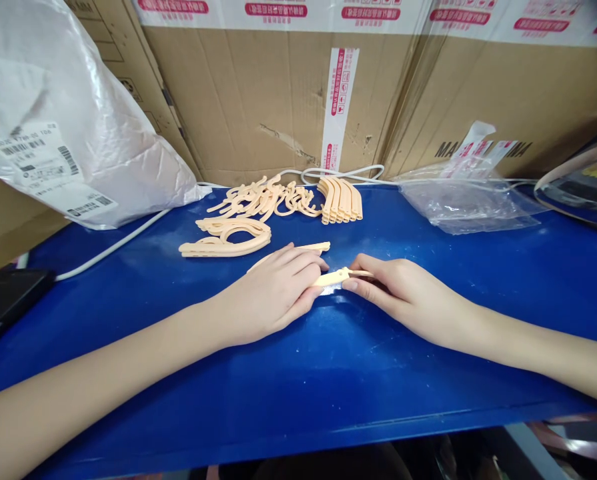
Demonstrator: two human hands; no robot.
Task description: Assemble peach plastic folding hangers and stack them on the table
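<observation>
The left hand (278, 290) lies low over the table (298, 400), palm down, its fingers close together and bent over the left end of a cream piece (331, 277), with the thumb along the near side; together they hold it. The piece is between the two hands, at the middle of the table, and its right end, with a small round mark, shows clear of the left fingers. The right hand (405, 290) pinches narrowly, thumb and forefinger closed on a thin rod (361, 273) that meets that right end; whether the rod sits inside the piece or only against it, I cannot tell. A bright patch shows just below the piece, glare or something lying there, I cannot tell which.

Just behind the left hand lies a strip (319, 247), partly covered by it. Farther back and to the left is a stack (225, 249) of long cream parts, beyond it a loose heap of hooks (263, 198), and at the heap's right a neat row of curved arms (341, 200). A white cable (113, 247) runs along the back and left. A silvery bag (123, 133) stands at the left, a phone (11, 303) near it, and clear film (471, 203) lies at the back right, before the cartons (258, 93)
</observation>
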